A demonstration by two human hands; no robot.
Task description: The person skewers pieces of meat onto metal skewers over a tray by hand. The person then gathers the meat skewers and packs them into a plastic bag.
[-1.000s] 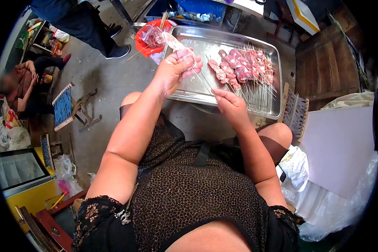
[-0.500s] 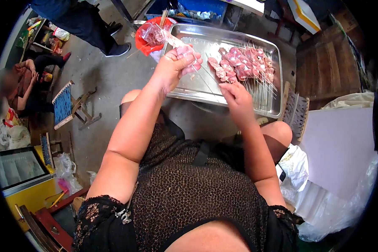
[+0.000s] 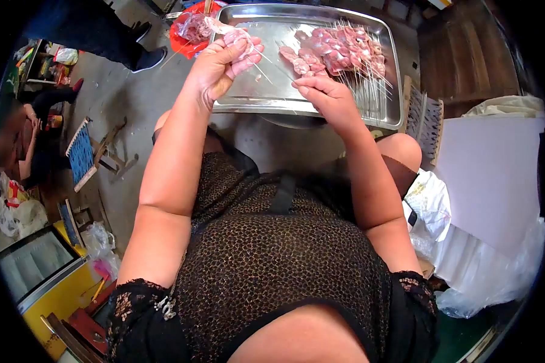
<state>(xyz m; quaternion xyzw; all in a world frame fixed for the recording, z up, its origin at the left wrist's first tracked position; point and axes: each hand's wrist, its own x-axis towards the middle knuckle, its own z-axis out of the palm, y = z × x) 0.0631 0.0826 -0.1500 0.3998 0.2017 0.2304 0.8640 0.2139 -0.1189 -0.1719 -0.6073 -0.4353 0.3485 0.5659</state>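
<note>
Silvery steel tray [image 3: 266, 33], with skewered meat [image 3: 348, 51] toward its two o'clock. In the closed left hand [image 3: 218, 68], a pink meat piece [image 3: 237, 39], at ten o'clock from the right hand [image 3: 330, 100], fingertips together, contents unclear. Thin skewer [image 3: 261, 69] along eleven-to-five, nearer left.

Head-worn camera looks forward and steeply down.

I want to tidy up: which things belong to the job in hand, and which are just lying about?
In use:
- meat in the left hand
- metal tray
- skewered meat on it
- red bag of meat

Apparently lying about:
- blue-webbed stool
- white sack
- clear plastic
</note>
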